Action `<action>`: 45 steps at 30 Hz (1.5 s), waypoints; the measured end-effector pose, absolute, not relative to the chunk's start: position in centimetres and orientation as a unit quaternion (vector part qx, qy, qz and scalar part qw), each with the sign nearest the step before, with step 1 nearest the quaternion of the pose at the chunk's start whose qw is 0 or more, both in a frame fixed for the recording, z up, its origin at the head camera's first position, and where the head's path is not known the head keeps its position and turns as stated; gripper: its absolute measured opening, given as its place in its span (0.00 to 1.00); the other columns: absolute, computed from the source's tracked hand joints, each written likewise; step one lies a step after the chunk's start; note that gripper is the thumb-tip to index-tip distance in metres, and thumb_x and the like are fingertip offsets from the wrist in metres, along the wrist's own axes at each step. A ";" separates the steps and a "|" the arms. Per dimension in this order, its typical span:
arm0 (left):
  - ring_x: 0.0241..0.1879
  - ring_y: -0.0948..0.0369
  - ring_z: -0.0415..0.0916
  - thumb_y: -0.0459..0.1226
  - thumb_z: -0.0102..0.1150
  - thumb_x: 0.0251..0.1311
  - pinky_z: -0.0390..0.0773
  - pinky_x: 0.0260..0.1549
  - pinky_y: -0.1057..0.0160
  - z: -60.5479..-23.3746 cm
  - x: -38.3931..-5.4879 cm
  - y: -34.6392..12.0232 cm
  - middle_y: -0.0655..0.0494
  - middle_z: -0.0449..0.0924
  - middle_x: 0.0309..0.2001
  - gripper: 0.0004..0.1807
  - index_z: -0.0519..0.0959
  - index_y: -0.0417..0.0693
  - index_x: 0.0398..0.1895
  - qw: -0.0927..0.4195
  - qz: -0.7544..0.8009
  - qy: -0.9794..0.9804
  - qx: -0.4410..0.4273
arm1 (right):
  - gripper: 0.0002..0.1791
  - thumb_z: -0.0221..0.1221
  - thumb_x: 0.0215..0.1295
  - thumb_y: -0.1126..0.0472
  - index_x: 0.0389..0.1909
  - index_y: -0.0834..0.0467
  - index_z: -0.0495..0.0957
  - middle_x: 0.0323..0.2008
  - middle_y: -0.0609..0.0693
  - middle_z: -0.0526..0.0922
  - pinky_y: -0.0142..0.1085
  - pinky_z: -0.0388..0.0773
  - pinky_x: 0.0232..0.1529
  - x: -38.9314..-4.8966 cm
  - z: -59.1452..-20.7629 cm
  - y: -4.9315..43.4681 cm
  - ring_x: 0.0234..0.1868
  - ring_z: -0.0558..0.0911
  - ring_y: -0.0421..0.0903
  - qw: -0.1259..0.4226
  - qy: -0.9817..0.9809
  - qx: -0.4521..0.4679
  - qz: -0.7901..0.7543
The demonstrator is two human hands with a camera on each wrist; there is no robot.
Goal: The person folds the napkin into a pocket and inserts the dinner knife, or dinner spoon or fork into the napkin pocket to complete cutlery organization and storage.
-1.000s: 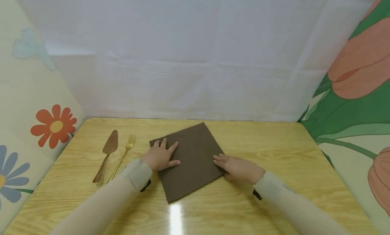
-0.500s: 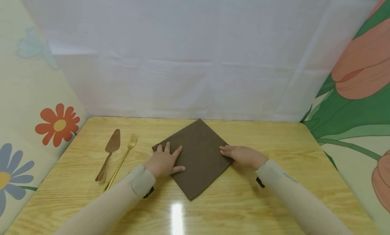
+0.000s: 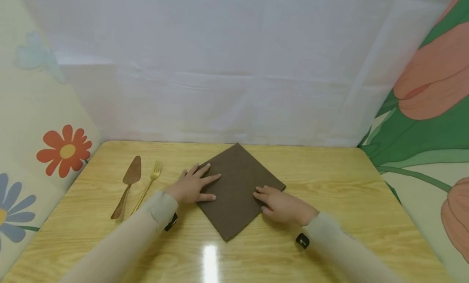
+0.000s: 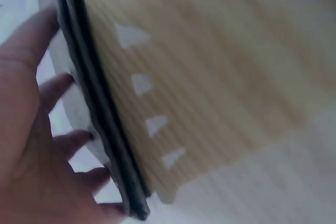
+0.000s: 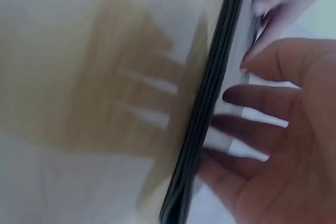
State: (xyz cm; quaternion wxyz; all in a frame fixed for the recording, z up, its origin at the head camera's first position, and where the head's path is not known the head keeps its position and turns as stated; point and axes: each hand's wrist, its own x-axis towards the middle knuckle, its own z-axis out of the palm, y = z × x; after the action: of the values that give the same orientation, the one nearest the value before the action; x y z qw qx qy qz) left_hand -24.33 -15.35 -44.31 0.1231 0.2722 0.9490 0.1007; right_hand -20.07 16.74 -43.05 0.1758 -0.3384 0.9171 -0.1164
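A dark brown cloth [image 3: 234, 181], folded into a flat square, lies on the table with one corner toward me. My left hand [image 3: 188, 187] rests on its left side with fingers spread and straight. My right hand [image 3: 283, 203] lies on its lower right side, the fingertips on top near the right corner. In the left wrist view, the layered edge of the cloth [image 4: 100, 93] runs past the fingertips of the left hand [image 4: 47, 145]. Stacked folds of the cloth [image 5: 205, 98] also show in the right wrist view, beside the fingers of the right hand [image 5: 283, 124].
Left of the cloth, a copper-coloured cake server [image 3: 132, 171] and a gold fork [image 3: 155, 173] lie on the wood-grain table [image 3: 329, 169]. A white sheet [image 3: 227, 71] hangs behind the table's far edge. Flower-patterned panels [image 3: 69, 150] flank both sides.
The cloth has turned counterclockwise, its right corner swinging away from me and its near corner moving right. My right hand went with that corner, then slid back leftward onto the cloth.
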 end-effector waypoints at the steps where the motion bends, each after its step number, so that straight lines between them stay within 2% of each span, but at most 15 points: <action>1: 0.75 0.29 0.40 0.62 0.55 0.67 0.47 0.66 0.25 -44.3 -24.5 -15.5 0.36 0.45 0.79 0.41 0.61 0.57 0.79 0.125 0.099 0.949 0.273 | 0.29 0.50 0.80 0.55 0.74 0.64 0.64 0.76 0.62 0.58 0.53 0.56 0.74 -19.6 -43.1 16.2 0.77 0.54 0.64 0.182 0.917 -0.336 -0.119; 6: 0.74 0.28 0.44 0.62 0.56 0.66 0.52 0.67 0.28 -44.0 -24.8 -15.6 0.35 0.46 0.79 0.43 0.60 0.57 0.79 0.132 0.081 0.949 0.274 | 0.43 0.47 0.75 0.33 0.78 0.60 0.57 0.78 0.64 0.51 0.57 0.55 0.74 -17.3 -43.4 13.4 0.76 0.49 0.70 0.198 0.921 -0.322 -0.092; 11: 0.73 0.28 0.47 0.62 0.56 0.65 0.57 0.65 0.28 -43.6 -24.6 -15.1 0.36 0.47 0.79 0.43 0.59 0.58 0.80 0.138 0.064 0.951 0.270 | 0.51 0.47 0.68 0.26 0.80 0.56 0.53 0.79 0.63 0.47 0.60 0.56 0.72 -15.9 -43.6 10.6 0.76 0.48 0.71 0.206 0.926 -0.309 -0.065; 17: 0.73 0.29 0.48 0.61 0.56 0.66 0.62 0.62 0.28 -43.0 -24.2 -14.4 0.35 0.47 0.79 0.43 0.58 0.57 0.80 0.143 0.053 0.954 0.259 | 0.51 0.53 0.67 0.28 0.80 0.56 0.55 0.78 0.65 0.49 0.60 0.60 0.71 -15.2 -43.5 8.7 0.75 0.51 0.73 0.196 0.935 -0.293 -0.039; 23: 0.71 0.27 0.51 0.63 0.53 0.67 0.68 0.57 0.28 -43.2 -23.6 -13.9 0.34 0.48 0.78 0.43 0.56 0.57 0.81 0.141 0.035 0.960 0.239 | 0.49 0.54 0.68 0.31 0.80 0.56 0.54 0.79 0.63 0.48 0.58 0.60 0.72 -15.8 -43.6 9.5 0.75 0.51 0.72 0.197 0.936 -0.291 -0.020; 33: 0.66 0.23 0.54 0.62 0.53 0.68 0.70 0.52 0.25 -43.5 -22.1 -11.8 0.25 0.49 0.75 0.44 0.57 0.52 0.80 0.150 0.021 0.973 0.175 | 0.57 0.52 0.64 0.24 0.79 0.61 0.53 0.78 0.65 0.50 0.55 0.57 0.74 -17.0 -43.6 11.6 0.76 0.52 0.69 0.176 0.942 -0.287 0.015; 39: 0.66 0.23 0.56 0.63 0.54 0.67 0.72 0.51 0.28 -43.1 -20.7 -10.8 0.23 0.51 0.73 0.45 0.59 0.50 0.80 0.148 0.025 0.977 0.150 | 0.53 0.56 0.66 0.32 0.79 0.63 0.52 0.78 0.65 0.49 0.50 0.55 0.76 -19.2 -43.9 13.2 0.77 0.52 0.66 0.171 0.943 -0.287 0.017; 45: 0.64 0.23 0.58 0.62 0.54 0.68 0.74 0.52 0.31 -43.3 -18.6 -10.2 0.21 0.54 0.72 0.42 0.61 0.50 0.79 0.131 0.027 0.978 0.158 | 0.54 0.61 0.62 0.38 0.81 0.60 0.49 0.80 0.61 0.44 0.48 0.54 0.76 -21.4 -43.7 15.1 0.79 0.47 0.61 0.202 0.935 -0.290 0.016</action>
State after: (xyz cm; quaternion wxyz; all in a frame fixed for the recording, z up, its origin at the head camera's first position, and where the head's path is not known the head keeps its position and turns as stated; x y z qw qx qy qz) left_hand -18.63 -10.25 -43.33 0.1315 0.1581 0.9783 0.0265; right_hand -21.41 15.09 -43.67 0.2023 -0.2896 0.9354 0.0158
